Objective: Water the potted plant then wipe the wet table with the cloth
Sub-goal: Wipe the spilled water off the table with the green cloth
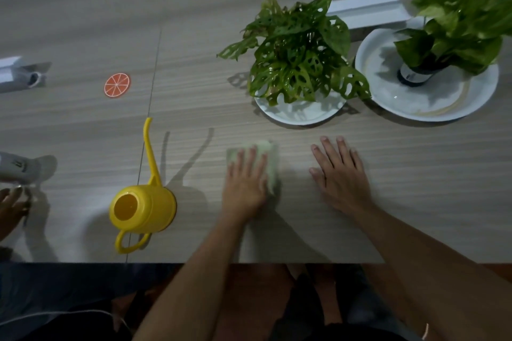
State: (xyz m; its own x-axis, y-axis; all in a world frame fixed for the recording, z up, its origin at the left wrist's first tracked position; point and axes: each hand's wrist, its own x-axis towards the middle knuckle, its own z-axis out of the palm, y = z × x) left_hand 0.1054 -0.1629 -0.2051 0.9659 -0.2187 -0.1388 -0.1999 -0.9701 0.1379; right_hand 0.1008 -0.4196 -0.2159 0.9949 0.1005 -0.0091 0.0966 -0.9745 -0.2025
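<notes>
- Bench [194,22]: pale wood-grain top fills the view, with a thin seam running from 12 o'clock toward 6 o'clock left of centre.
- Potted plant [300,55]: holed dark-green leaves, at 1 o'clock from the view's centre, standing on a white plate [302,115]. The pot itself is hidden by foliage.
- Second plant [457,22]: lighter green leaves, at 2 o'clock near the right edge, in a dark pot on a larger white plate [388,102]. The two plates sit just beside each other.
- Watering can [144,209]: yellow, upright on the bench at 8 o'clock, long spout pointing to 12 o'clock, handle toward the near edge. Neither hand touches it.
- Right hand [340,174]: palm down, flat on the bare bench at 4 o'clock from centre; grip apart, fingers spread, holding nothing.
- Left hand [245,183]: palm down on the cloth, just below centre; grip apart, fingers extended and pressing flat rather than clamped.
- Cloth [267,163]: pale green, lying on the bench at 6 o'clock from the potted plant, partly covered by the left hand. Edges blurred.
- Orange-slice coaster [117,85]: flat on the bench at 10 o'clock, well apart from the can.
</notes>
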